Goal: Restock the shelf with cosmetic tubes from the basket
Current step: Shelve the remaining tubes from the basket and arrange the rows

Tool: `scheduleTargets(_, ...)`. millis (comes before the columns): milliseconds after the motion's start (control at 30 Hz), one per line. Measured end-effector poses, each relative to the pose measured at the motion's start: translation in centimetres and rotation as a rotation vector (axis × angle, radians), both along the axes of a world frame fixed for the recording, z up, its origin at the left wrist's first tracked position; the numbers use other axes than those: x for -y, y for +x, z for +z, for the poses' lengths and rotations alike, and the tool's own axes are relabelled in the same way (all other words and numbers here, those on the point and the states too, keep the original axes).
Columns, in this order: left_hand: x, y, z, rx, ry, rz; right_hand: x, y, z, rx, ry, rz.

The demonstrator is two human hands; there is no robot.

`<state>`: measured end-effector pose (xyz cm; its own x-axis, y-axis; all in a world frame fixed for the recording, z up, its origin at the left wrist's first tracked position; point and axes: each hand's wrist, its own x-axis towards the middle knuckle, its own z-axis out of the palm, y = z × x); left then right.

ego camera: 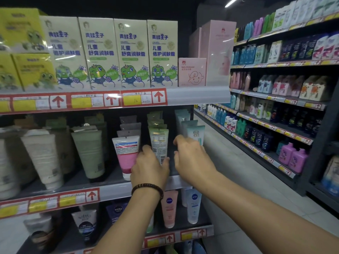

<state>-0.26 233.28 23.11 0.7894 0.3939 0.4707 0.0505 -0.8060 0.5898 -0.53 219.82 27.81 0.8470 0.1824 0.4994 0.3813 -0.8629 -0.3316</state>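
At centre frame the left hand (pixel 149 166) is gripping the green tube (pixel 159 142) on the middle shelf (pixel 113 190). It wants seating upright, flush with its row. The right hand (pixel 190 156), fingers bent, is hovering by the pale blue tube (pixel 196 133); through the blur I cannot tell if it grips. Stocked shelving (pixel 275 99) is lining the aisle, right.

- A pale green plastic tube (pixel 159 142) is gripped by the left hand (pixel 149 168) on the grey metal shelf (pixel 113 189).
- The right hand (pixel 191 158) is seen just beside a white-and-teal plastic tube (pixel 197 133).
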Motion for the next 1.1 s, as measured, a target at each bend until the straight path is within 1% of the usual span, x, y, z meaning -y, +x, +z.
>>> scheduleTargets(133, -0.4, -1.6, 1.1, 0.056, -0.062, -0.059, -0.3, 0.3, 0.3, -0.014, -0.001, -0.007)
scheduleTargets(300, -3.0, -6.2, 2.5, 0.158, -0.176, -0.185, -1.4, 0.6, 0.6, -0.036, 0.03, -0.004)
scheduleTargets(433, -6.7, -9.5, 2.3, 0.168, -0.104, -0.227, -3.6, 1.4, 0.6, -0.047, 0.103, -0.023)
scheduleTargets(567, -10.7, -11.2, 1.0, 0.111, -0.03, -0.23, -5.0, 2.0, 0.4, -0.129, 0.183, -0.12)
scheduleTargets(700, -13.2, -11.8, -0.7, 0.08, -0.009, -0.189, -5.9, 2.7, -0.3, -0.192, 0.233, -0.183)
scheduleTargets(867, -13.9, -10.9, -1.7, 0.108, -0.048, -0.211, -7.2, 3.2, -0.7, -0.254, 0.365, -0.218)
scheduleTargets(1100, -14.7, -11.1, -3.7, 0.121, -0.114, -0.236, -8.0, 3.7, -1.4, -0.259, 0.387, -0.262)
